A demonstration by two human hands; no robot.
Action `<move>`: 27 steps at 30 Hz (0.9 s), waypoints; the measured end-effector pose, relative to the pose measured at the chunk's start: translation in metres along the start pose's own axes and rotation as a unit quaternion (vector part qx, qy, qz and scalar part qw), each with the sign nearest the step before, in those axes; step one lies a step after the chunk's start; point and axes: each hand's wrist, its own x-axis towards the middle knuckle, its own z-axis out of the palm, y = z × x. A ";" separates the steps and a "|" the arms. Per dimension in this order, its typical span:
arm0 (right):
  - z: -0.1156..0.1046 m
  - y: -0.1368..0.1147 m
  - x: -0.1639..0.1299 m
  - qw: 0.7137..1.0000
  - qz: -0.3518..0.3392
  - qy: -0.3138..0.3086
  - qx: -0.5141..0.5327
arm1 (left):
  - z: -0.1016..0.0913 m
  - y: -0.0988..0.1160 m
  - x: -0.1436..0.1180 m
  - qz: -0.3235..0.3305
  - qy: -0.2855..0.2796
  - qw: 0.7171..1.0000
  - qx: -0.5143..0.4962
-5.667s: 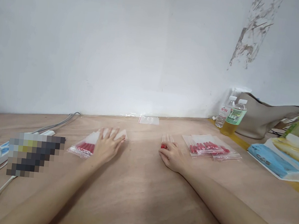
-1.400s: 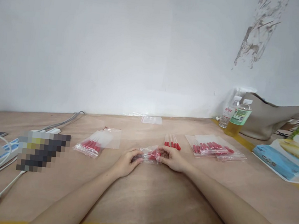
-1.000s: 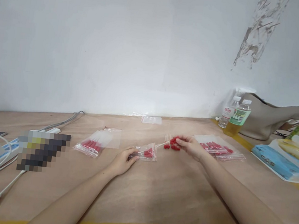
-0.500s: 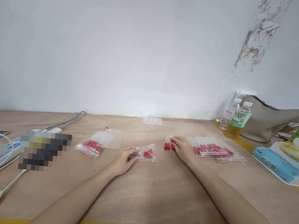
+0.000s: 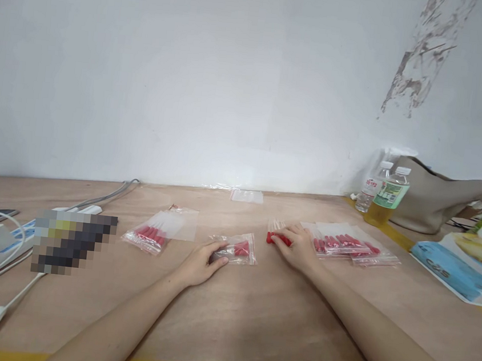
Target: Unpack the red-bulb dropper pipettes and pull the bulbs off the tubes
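Having just dropped back from mid-air, the right hand [image 5: 298,248] is pinching loose red-tipped sticks [image 5: 275,237] while the left hand [image 5: 202,263] is pinning the small zip bag [image 5: 236,250] flat.

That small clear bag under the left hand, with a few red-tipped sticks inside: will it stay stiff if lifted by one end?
Probably not. The small clear bag looks like thin film, so it should sag. It holds only a few sticks, so it is likely light. The left hand pins one end; its glossy film may slide.
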 end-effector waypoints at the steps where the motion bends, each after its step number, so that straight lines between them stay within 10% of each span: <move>1: 0.000 -0.006 0.000 1.000 -0.004 -0.015 0.022 | 0.000 0.001 0.000 0.003 -0.008 1.000 0.000; 15: 0.011 -0.044 -0.005 0.974 -0.062 -0.188 0.114 | -0.002 0.011 -0.003 0.047 -0.047 0.998 0.013; 27: 0.014 -0.055 -0.004 0.943 0.029 -0.196 0.267 | -0.004 0.008 -0.003 0.041 -0.120 0.990 0.065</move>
